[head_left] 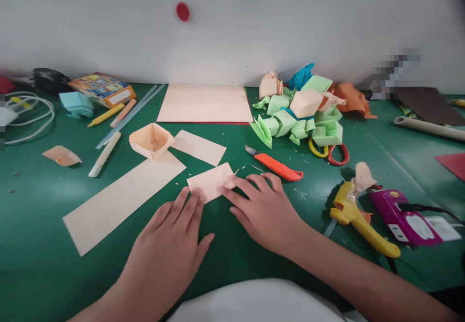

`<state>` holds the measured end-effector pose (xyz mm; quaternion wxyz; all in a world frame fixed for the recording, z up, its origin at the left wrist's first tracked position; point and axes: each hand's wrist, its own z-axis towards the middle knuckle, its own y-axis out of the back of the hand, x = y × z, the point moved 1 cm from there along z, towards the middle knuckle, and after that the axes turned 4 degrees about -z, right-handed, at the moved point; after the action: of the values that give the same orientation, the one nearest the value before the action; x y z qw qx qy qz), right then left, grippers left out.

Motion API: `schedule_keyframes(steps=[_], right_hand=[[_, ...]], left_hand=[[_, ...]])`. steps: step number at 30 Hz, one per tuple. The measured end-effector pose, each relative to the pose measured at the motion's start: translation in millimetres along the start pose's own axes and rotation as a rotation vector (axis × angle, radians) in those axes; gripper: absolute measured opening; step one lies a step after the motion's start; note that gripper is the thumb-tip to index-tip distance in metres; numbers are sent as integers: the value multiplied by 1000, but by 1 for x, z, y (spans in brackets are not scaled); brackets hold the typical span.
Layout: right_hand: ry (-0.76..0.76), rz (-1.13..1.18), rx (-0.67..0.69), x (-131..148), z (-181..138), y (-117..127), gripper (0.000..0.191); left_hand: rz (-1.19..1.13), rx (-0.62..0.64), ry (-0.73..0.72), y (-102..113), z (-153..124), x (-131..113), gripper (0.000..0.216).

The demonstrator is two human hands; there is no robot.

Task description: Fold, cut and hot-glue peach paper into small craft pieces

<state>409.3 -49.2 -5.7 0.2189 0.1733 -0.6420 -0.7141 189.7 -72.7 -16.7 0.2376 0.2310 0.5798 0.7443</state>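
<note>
A small piece of peach paper (209,179) lies flat on the green table (232,273). My left hand (170,239) rests with outstretched fingers on its near left edge. On the right end of the same paper press the fingertips of my right hand (261,210), its fingers spread. Beyond and to the left stands a folded peach paper box (151,140), open at the top. It sits over the end of a long peach paper strip (123,203). A shorter strip (201,147) lies beside the box. Just past my right hand is an orange box cutter (278,165), blade out.
Folded green and peach paper pieces (301,109) are heaped at the back right, near scissors (337,154). A yellow glue gun (363,220) and a purple power strip (405,215) lie at right. Stacked paper sheets (205,102) lie by the wall; glue sticks (131,114) at left.
</note>
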Motion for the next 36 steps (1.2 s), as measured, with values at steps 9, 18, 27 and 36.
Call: schedule_keyframes(steps=[9,18,27,36], right_hand=[[-11,26,23,-2,-2,-2,41],[-34,-24,10,2,-6,-3,48],[-16,-20,13,-1,-7,-1,50],[-19,117,-43,-5,-12,12,30]], left_hand=[[-134,-81,-20,5,10,34,31],[-350,-36,-216,-6,14,31,43],[-350,152,-226,0,4,32,58],[-318,56,-110,10,9,42,39]])
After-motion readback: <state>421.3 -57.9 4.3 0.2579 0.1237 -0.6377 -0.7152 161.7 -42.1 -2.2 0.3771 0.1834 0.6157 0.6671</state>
